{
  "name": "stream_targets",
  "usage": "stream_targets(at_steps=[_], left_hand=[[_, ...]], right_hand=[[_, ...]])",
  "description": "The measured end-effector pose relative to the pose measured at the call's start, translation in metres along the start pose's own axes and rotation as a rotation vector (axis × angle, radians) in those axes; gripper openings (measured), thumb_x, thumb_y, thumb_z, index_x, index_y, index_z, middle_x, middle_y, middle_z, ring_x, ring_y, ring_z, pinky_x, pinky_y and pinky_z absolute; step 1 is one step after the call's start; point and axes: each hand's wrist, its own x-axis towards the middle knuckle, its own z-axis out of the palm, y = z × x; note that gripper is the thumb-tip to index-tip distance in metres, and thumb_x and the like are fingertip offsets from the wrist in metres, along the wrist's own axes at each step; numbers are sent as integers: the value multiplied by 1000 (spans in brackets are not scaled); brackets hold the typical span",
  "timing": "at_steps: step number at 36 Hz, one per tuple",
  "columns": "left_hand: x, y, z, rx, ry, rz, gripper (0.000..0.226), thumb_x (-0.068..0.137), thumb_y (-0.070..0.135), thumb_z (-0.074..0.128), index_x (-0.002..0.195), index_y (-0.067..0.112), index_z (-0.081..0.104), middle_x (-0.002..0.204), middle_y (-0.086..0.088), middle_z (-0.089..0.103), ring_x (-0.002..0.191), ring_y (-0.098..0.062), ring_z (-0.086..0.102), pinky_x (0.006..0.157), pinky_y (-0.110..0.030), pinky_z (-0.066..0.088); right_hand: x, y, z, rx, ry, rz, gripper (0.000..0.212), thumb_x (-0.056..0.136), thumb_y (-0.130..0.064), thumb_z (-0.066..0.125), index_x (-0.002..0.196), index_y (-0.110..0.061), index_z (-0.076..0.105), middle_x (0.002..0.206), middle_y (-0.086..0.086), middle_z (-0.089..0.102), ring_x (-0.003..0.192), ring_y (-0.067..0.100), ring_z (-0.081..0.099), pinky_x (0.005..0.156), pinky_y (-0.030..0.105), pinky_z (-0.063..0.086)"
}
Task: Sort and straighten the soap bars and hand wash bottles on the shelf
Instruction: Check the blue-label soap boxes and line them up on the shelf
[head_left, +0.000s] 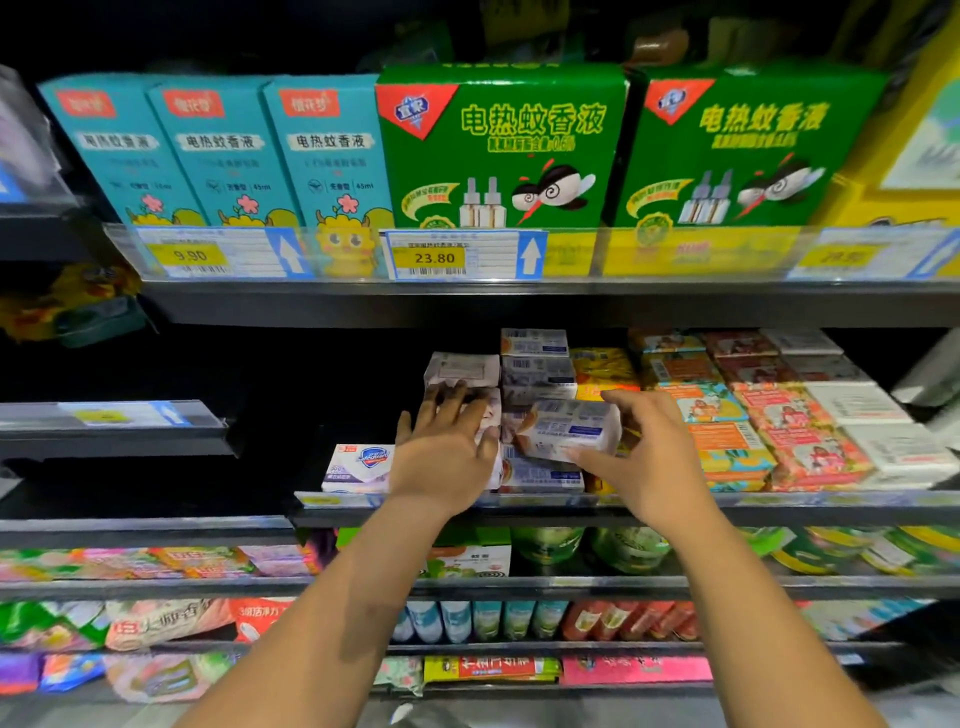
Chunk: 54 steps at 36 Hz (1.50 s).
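Free room lies at the left of the soap shelf (332, 501). A dark gap opens above and behind the lone Safeguard soap box (358, 467), though the shadow hides how deep it runs. Just right of it, the left hand (447, 457) lies flat against the white wrapped soap stack (462, 369), closing that front. The right hand (654, 457) grips a blue-and-white soap bar (571, 428) before the blue-and-white stack (537, 358), blocking it. Further right, orange packs (727, 447), pink packs (795, 441) and white packs (883, 436) stand packed side against side. Overhead, the upper shelf edge (519, 304) leaves only a low gap above the stacks.
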Motion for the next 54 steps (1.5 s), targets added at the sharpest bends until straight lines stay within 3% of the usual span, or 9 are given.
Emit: stream_targets(at_steps=[9, 15, 25, 31, 36, 38, 43, 51, 54], left_hand=[[-1, 0, -8, -92, 162, 107, 54, 94, 49, 35, 138, 24, 56, 144, -2, 53, 133, -33, 47, 112, -58, 34], [-41, 2, -34, -591, 32, 487, 69, 87, 28, 69, 148, 32, 39, 151, 22, 34, 144, -3, 27, 116, -13, 19], [-68, 35, -53, -1460, 0, 23, 32, 89, 13, 64, 119, 22, 57, 102, 0, 71, 96, -18, 70, 77, -27, 58], [-77, 32, -56, -1401, -116, 47, 42, 93, 15, 63, 131, 31, 54, 128, 1, 59, 98, -13, 70, 71, -26, 57], [-79, 13, -49, -1173, -277, 296, 68, 81, 12, 81, 134, 43, 53, 150, 6, 36, 133, -11, 49, 97, -27, 52], [-77, 7, -48, -959, -159, 368, 60, 84, 13, 79, 126, 47, 55, 153, 16, 26, 141, -7, 37, 103, -27, 48], [-73, 3, -53, -964, 52, 305, 42, 78, 42, 76, 117, 43, 60, 140, 23, 47, 134, -9, 47, 105, -24, 44], [-77, 20, -60, -1309, -6, 127, 45, 88, 31, 69, 130, 37, 54, 123, 2, 62, 86, -14, 65, 70, -25, 56], [-76, 13, -57, -1271, -94, 279, 54, 79, 45, 80, 126, 26, 61, 143, 11, 44, 120, -10, 58, 84, -24, 54]], right_hand=[[-19, -5, -7, 506, -28, 197, 65, 63, -43, 83, 120, -18, 64, 94, -4, 52, 81, 10, 54, 74, 23, 44], [-31, -15, -3, 986, -129, 464, 35, 69, -29, 82, 92, -6, 67, 95, 15, 74, 88, 28, 71, 79, 41, 58], [-54, -27, -5, 906, -326, 379, 54, 73, -49, 80, 115, -16, 69, 109, 4, 76, 106, 24, 71, 98, 46, 54], [-58, -29, -5, 965, -195, 381, 34, 95, -13, 65, 126, -25, 58, 112, 8, 70, 85, 21, 72, 58, 35, 54], [-60, -29, -6, 1086, -247, 377, 17, 99, -11, 56, 110, -22, 63, 107, 12, 68, 75, 22, 69, 45, 25, 46], [-61, -29, -7, 1157, -325, 377, 13, 93, -18, 64, 106, -17, 64, 105, 13, 70, 74, 22, 69, 46, 24, 48], [-62, -22, -6, 1148, -545, 258, 96, 50, -41, 98, 132, -17, 53, 117, 8, 70, 89, 27, 70, 69, 31, 57], [-58, -32, -7, 957, -300, 266, 49, 79, -23, 76, 124, -23, 58, 121, 8, 67, 105, 26, 69, 90, 42, 58], [-57, -31, -8, 990, -244, 274, 34, 93, -14, 66, 119, -36, 60, 120, 5, 65, 101, 27, 70, 77, 42, 59]])
